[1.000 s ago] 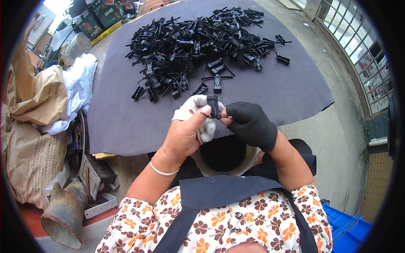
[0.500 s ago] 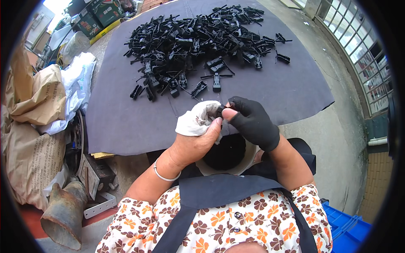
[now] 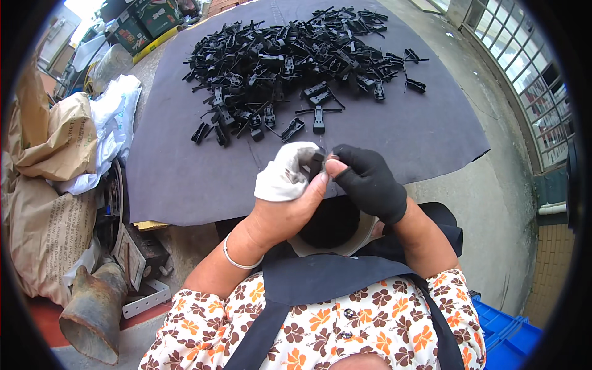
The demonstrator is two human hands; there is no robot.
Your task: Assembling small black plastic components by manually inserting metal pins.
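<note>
Bucket [image 3: 369, 223] sits nearest me. Over its far rim, my left hand [image 3: 288, 184] grips a black plastic part [image 3: 316, 163]; my right hand [image 3: 375, 185] is closed beside it, pinching what, I cannot tell. Firm left grip, light right fingertips seem best. Beyond the bucket, a heap of black parts [image 3: 277, 61] covers the surface's [image 3: 185, 172] far half.

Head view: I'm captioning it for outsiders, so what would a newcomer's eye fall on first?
Probably the heap of black parts sprawled across the far half of the grey table. Next, at the near edge, the left hand, partly gloved in white, holds a dark part beside the black-gloved right hand. Below, the flowered shirt brings bright orange.
</note>
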